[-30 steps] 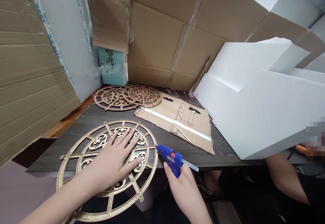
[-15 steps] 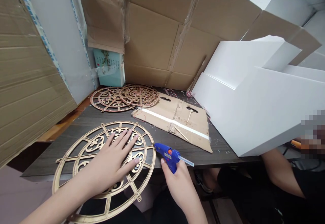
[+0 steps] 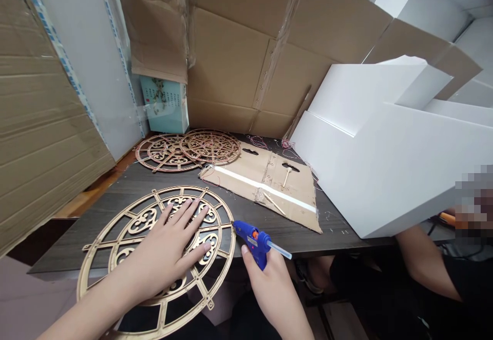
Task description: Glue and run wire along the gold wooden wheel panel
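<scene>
Under my left hand (image 3: 169, 252) lies a round, pale wooden openwork panel (image 3: 164, 313) with rings, spokes and scrolled ornaments. That hand is flat on it with the fingers spread. The panel overhangs the near edge of the dark table. My right hand (image 3: 271, 283) is wrapped round the grip of a blue glue gun (image 3: 250, 240), with a clear glue stick (image 3: 281, 250) poking out of its back. The gun's nozzle is at the panel's right rim, where a spoke meets the outer ring; whether it touches I cannot tell.
Two similar panels (image 3: 210, 146) with red thread overlap at the back left. A cardboard sheet (image 3: 231, 183) carries thin wooden sticks (image 3: 274, 204). Tangled red thread (image 3: 285, 143) lies behind. Cardboard walls and a white box (image 3: 404, 160) enclose the table (image 3: 127, 188). Another person's arm (image 3: 425, 263) is at right.
The view has shifted very slightly. The glue gun's nozzle stays at the right rim of the panel, and my left hand rests in the same place on it.
</scene>
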Available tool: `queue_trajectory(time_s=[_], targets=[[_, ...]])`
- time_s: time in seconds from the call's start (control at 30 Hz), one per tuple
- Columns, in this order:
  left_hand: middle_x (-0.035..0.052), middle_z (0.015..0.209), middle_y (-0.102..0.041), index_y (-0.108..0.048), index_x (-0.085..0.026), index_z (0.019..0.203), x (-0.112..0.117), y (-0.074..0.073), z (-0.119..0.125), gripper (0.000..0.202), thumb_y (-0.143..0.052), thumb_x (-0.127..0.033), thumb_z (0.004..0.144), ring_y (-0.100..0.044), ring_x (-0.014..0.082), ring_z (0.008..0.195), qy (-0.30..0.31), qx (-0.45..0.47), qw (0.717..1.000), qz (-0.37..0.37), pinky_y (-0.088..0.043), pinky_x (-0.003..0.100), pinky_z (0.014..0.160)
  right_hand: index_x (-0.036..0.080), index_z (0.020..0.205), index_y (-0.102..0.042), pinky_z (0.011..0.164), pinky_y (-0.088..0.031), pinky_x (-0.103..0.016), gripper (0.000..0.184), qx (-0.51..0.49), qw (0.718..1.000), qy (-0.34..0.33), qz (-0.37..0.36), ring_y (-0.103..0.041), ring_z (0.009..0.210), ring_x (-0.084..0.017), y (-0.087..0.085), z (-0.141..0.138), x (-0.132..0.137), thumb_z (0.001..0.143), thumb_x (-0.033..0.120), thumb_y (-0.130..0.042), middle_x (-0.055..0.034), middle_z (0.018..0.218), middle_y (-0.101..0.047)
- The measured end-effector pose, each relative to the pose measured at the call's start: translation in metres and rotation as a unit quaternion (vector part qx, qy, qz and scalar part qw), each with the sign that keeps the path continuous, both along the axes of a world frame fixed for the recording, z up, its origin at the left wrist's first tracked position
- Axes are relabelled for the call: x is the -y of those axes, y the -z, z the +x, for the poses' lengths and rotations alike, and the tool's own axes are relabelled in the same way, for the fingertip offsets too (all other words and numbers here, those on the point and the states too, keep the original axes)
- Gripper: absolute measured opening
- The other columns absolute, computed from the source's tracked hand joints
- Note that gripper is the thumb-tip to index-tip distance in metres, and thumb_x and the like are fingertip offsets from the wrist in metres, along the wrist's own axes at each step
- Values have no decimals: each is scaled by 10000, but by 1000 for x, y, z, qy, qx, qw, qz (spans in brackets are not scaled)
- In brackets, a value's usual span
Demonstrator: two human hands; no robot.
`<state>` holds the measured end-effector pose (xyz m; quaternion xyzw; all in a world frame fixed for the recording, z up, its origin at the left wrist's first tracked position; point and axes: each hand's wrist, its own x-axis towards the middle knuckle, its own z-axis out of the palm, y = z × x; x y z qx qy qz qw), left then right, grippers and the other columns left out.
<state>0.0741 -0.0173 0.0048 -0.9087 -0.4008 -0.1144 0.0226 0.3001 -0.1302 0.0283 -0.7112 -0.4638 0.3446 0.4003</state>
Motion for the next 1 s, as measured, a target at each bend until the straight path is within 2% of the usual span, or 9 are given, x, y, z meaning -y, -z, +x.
queue_trajectory(time_s=[0.17,0.3,0.43,0.5,0.6,0.7,0.77,0.9,1.0], targets=[[98,1686,-215,-280,-237,1642,-2,6,-1,768,-387,-693,1034,-211,347,1566,4,-1,1000,13,-190,626,1255,114,1499,-568,1210,-407,-338,695,14,1000,3,-21,-491,1458,-280,8,4,5,980,570,-498,-133,1526,-545],[77,1700,-192,-207,-270,1660,-5,18,-4,777,-404,-687,1035,-203,317,1572,10,18,998,60,-151,583,1271,120,1460,-608,1207,-411,-394,665,35,999,18,-8,-491,1452,-312,15,0,3,985,566,-474,-139,1502,-565],[63,1709,-167,-176,-280,1665,-7,24,-5,771,-387,-682,1042,-193,297,1578,10,16,997,72,-140,564,1272,119,1427,-639,1148,-463,-302,634,17,1000,21,2,-551,1405,-269,16,-2,-1,991,545,-466,-142,1477,-590],[60,1710,-162,-181,-279,1664,-7,23,-5,763,-374,-682,1045,-187,295,1579,7,14,997,70,-135,561,1273,121,1408,-654,1131,-466,-261,604,12,1000,20,12,-587,1367,-244,16,-3,-2,995,520,-465,-141,1434,-624],[60,1712,-151,-195,-270,1662,-6,22,-5,763,-374,-681,1045,-172,292,1583,7,10,998,69,-121,563,1275,154,1328,-701,1047,-513,-262,531,32,999,26,35,-665,1251,-247,20,-3,-4,990,500,-482,-145,1339,-681],[62,1710,-149,-206,-263,1660,-5,22,-5,764,-384,-678,1044,-167,287,1584,6,7,998,66,-129,572,1274,188,1234,-734,866,-559,-281,481,64,997,33,35,-746,996,-259,27,-4,-2,976,524,-505,-141,1114,-748],[67,1705,-161,-222,-261,1657,-4,20,-5,760,-388,-677,1042,-179,294,1581,3,6,998,55,-151,584,1272,208,1197,-732,791,-547,-285,475,83,996,31,17,-745,871,-256,29,-5,1,983,547,-477,-121,945,-745],[86,1697,-163,-284,-242,1641,-2,10,-1,757,-377,-689,1037,-191,330,1573,-4,0,1000,16,-196,627,1258,237,1122,-685,786,-514,-291,437,111,993,11,-28,-730,857,-263,24,-8,8,1006,541,-393,-80,774,-679],[99,1693,-140,-306,-217,1632,1,-1,2,771,-355,-702,1035,-176,353,1570,-14,-16,999,-30,-200,658,1251,242,1047,-642,797,-491,-287,391,120,992,-6,-35,-735,915,-269,16,-11,7,1023,500,-350,-76,765,-675]])
